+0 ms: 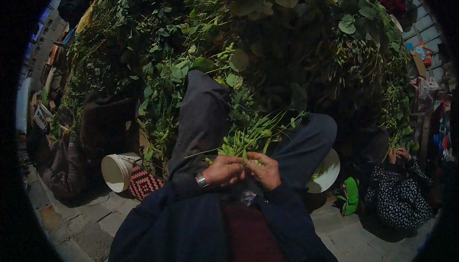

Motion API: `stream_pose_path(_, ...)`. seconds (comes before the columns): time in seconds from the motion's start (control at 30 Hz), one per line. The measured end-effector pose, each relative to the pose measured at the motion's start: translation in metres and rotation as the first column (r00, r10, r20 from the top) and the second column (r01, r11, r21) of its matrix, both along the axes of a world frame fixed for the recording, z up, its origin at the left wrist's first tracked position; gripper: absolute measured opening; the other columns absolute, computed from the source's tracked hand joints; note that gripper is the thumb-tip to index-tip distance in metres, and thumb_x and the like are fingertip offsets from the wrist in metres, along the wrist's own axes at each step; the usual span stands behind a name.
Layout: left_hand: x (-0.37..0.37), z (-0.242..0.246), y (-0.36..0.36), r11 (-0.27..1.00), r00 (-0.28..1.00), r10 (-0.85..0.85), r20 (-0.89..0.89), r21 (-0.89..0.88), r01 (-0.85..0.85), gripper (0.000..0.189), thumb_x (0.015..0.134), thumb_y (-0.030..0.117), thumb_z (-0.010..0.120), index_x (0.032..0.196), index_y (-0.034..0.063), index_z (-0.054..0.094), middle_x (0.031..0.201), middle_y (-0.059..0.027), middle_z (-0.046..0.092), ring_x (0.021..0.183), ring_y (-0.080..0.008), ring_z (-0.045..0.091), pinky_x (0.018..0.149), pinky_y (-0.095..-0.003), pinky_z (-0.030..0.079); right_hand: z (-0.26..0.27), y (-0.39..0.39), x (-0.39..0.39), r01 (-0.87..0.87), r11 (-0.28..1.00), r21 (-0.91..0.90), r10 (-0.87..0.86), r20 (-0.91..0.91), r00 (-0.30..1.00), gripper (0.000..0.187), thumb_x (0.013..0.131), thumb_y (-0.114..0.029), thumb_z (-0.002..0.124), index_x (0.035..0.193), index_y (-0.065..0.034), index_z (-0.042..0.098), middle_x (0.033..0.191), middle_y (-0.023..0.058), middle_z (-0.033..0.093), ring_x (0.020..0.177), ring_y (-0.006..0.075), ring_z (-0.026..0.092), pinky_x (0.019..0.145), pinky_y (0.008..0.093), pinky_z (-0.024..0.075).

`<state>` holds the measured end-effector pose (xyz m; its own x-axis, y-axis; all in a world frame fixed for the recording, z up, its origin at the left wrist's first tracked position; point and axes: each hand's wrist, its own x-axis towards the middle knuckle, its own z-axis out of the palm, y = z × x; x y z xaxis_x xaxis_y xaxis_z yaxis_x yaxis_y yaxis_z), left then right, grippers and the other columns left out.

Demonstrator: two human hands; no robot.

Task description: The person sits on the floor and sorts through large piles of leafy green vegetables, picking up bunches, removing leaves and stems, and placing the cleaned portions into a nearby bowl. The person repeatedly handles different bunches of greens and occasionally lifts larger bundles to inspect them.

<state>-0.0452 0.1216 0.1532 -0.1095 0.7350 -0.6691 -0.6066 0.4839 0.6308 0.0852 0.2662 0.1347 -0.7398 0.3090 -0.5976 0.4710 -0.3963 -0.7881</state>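
Observation:
A bunch of green bean pods on stalks [238, 143], which look like soybeans, lies across my lap between my knees. My left hand [224, 170], with a metal-banded watch [201, 179] at its wrist, grips the near end of the bunch. Close against it, my right hand [264, 172] has its thumb and fingers closed on a green pod [245, 156]. A few more pods show by the right fingers. The palms and most fingertips are hidden.
A big heap of leafy bean plants [168, 71] rises in front. Left stands a white bucket [116, 172] beside a patterned woven item [143, 183]; right, a white bucket [328, 172] holding pods and a green object [350, 195]. A co-worker [401, 193] sits far right.

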Motion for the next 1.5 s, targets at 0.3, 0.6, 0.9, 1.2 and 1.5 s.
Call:
stream_pose_path(0.3, 0.026, -0.024, -0.001, 0.987, 0.734, 0.092, -0.673, 0.161, 0.024, 0.020, 0.088, 0.012, 0.056, 0.104, 0.0001, 0.062, 0.081, -0.0140, 0.065, 0.063, -0.0228, 0.061, 0.055, -0.0331, 0.047, -0.012, -0.005, 0.000, -0.074, 0.935, 0.346, 0.127, -0.134, 0.983, 0.031, 0.089, -0.016, 0.065, 0.115, 0.0006, 0.063, 0.084, 0.0048, 0.065, 0.070, 0.0079, 0.057, 0.062, 0.0227, 0.0474)
stream_pose_path(0.6, 0.012, -0.010, -0.003, 0.948, 0.614, -0.075, -0.786, 0.135, 0.288, 0.020, 0.086, 0.010, 0.057, 0.103, 0.0003, 0.060, 0.082, -0.0193, 0.062, 0.072, -0.0307, 0.062, 0.062, -0.0373, 0.049, -0.012, 0.017, -0.003, -0.124, 0.946, -0.299, 0.162, 0.105, 0.981, 0.025, 0.093, -0.024, 0.057, 0.106, -0.0031, 0.062, 0.076, 0.0027, 0.063, 0.059, 0.0048, 0.052, 0.046, 0.0205, 0.0379)
stream_pose_path(0.9, -0.022, -0.013, 0.043, 0.978, 0.384, 0.088, -0.919, 0.153, 0.143, 0.033, 0.081, 0.017, 0.067, 0.109, 0.0012, 0.058, 0.084, -0.0172, 0.065, 0.075, -0.0353, 0.064, 0.063, -0.0389, 0.050, -0.011, 0.002, -0.015, -0.059, 0.953, -0.296, 0.121, 0.198, 0.973, 0.022, 0.088, -0.009, 0.045, 0.106, -0.0061, 0.058, 0.075, 0.0042, 0.056, 0.056, 0.0106, 0.052, 0.044, 0.0231, 0.0382)
stream_pose_path(1.2, -0.020, -0.033, 0.048, 0.985, 0.635, -0.025, -0.772, 0.090, 0.149, 0.024, 0.081, 0.017, 0.060, 0.098, 0.0001, 0.064, 0.080, -0.0193, 0.064, 0.073, -0.0315, 0.065, 0.064, -0.0399, 0.049, -0.021, -0.009, -0.010, -0.011, 0.927, -0.375, 0.046, 0.086, 0.995, 0.021, 0.085, -0.001, 0.042, 0.098, -0.0043, 0.057, 0.069, 0.0023, 0.049, 0.052, 0.0101, 0.043, 0.044, 0.0244, 0.0346)
stream_pose_path(1.5, -0.036, -0.018, 0.045, 0.994, 0.936, -0.005, -0.352, 0.099, 0.043, 0.019, 0.081, 0.012, 0.061, 0.096, 0.0018, 0.066, 0.069, -0.0024, 0.060, 0.055, -0.0102, 0.054, 0.047, -0.0267, 0.042, -0.022, 0.013, 0.003, 0.248, 0.925, -0.289, -0.216, 0.140, 0.966, 0.017, 0.091, -0.015, 0.056, 0.103, -0.0034, 0.059, 0.078, 0.0032, 0.058, 0.056, 0.0069, 0.048, 0.046, 0.0216, 0.0360)
